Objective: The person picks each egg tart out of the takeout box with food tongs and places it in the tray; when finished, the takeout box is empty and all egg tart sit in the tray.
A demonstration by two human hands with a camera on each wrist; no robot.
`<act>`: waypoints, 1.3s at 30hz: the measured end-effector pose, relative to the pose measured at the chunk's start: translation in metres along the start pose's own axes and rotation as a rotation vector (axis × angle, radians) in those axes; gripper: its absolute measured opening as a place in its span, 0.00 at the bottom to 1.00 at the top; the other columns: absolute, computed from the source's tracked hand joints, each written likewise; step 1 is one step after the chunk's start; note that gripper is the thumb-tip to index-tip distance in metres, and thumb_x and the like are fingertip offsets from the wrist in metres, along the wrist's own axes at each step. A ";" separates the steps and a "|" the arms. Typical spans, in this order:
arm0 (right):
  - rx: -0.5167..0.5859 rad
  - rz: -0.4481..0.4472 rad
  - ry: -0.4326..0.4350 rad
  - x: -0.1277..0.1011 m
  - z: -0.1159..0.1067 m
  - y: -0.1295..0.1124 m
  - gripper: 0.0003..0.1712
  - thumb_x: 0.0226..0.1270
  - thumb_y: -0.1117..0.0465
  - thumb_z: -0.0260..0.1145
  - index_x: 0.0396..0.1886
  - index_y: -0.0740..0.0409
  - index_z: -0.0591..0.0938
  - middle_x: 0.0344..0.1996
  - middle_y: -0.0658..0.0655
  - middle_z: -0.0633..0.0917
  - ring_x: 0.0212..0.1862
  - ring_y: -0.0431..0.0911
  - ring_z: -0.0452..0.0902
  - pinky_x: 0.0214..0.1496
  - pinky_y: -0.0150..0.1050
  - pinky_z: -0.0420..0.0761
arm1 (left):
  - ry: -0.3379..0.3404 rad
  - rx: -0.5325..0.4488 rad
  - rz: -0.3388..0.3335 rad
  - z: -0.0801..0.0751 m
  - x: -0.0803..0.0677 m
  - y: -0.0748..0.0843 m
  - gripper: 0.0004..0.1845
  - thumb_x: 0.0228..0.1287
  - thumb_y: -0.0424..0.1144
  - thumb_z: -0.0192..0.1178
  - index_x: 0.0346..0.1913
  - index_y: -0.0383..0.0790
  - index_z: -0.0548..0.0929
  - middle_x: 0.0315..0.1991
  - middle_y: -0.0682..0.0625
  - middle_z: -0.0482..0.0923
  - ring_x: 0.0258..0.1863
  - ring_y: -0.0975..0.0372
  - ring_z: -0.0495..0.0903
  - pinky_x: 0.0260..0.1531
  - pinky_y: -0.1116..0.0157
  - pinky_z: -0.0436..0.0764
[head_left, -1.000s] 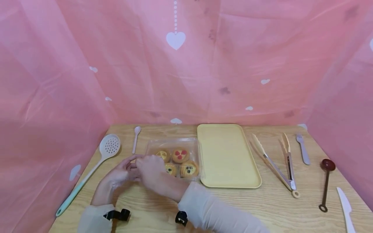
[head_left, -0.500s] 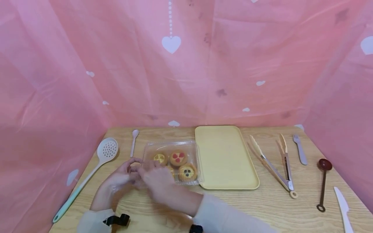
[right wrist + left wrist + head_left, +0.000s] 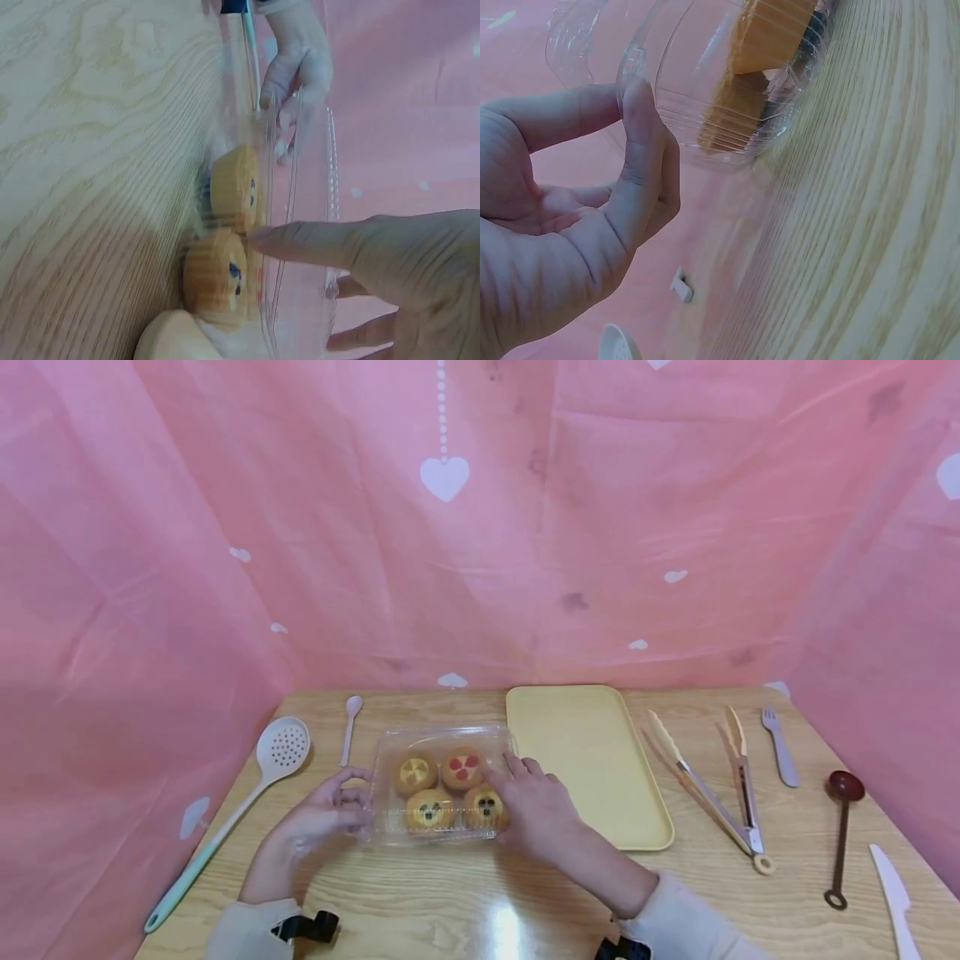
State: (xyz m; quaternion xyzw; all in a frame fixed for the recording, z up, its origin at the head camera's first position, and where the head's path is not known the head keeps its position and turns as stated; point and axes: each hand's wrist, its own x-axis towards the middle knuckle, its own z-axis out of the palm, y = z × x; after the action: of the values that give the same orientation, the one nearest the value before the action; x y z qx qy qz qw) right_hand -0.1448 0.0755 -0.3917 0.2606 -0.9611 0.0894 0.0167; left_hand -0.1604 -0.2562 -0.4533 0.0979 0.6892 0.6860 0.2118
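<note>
A clear plastic clamshell container (image 3: 442,737) with several small tarts or muffins (image 3: 429,810) inside stands on the table. Its lid lies over them. At its left end, my left hand (image 3: 326,814) pinches the plastic rim between thumb and fingertip, as the left wrist view also shows (image 3: 577,195). My right hand (image 3: 542,810) reaches over the right end of the container, fingers mostly straight, touching or nearly touching the lid. In the right wrist view one digit of the right hand (image 3: 405,270) points across the plastic. The left hand (image 3: 300,75) shows at the far end.
A yellow tray (image 3: 592,760) lies directly right of the container. Further right are tongs (image 3: 738,802), a fork (image 3: 780,747), a brown ladle-like spoon (image 3: 842,827) and a white knife (image 3: 892,893). At left lie a slotted skimmer (image 3: 281,750) and a small spoon (image 3: 350,731).
My right hand has moved from the container's left end, beside the left hand, across to its right end. The left hand stays at the left rim.
</note>
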 end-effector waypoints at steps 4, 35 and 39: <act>0.090 -0.014 0.004 0.000 0.000 0.005 0.48 0.37 0.58 0.86 0.64 0.55 0.78 0.66 0.72 0.71 0.55 0.65 0.77 0.39 0.52 0.84 | -0.009 0.013 0.006 -0.001 0.000 0.001 0.31 0.60 0.21 0.60 0.63 0.26 0.58 0.33 0.48 0.75 0.30 0.57 0.82 0.37 0.59 0.85; -0.182 -0.078 0.111 0.012 0.012 -0.018 0.41 0.39 0.77 0.75 0.52 0.47 0.69 0.36 0.64 0.75 0.25 0.50 0.67 0.12 0.31 0.64 | -0.017 0.062 0.027 -0.002 0.000 0.002 0.31 0.61 0.18 0.56 0.65 0.26 0.56 0.33 0.45 0.78 0.29 0.55 0.83 0.38 0.58 0.84; -0.135 -0.057 0.092 0.013 0.011 -0.018 0.40 0.41 0.78 0.74 0.51 0.45 0.69 0.37 0.64 0.75 0.26 0.51 0.66 0.12 0.32 0.65 | -0.009 0.073 0.023 -0.001 0.001 0.003 0.32 0.61 0.20 0.60 0.65 0.26 0.57 0.36 0.41 0.78 0.29 0.55 0.84 0.38 0.58 0.85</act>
State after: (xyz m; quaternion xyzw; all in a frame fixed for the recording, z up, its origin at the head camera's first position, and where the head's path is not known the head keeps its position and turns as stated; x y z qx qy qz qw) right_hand -0.1469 0.0513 -0.3983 0.2815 -0.9554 0.0359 0.0811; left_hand -0.1619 -0.2568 -0.4504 0.1167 0.7117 0.6623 0.2032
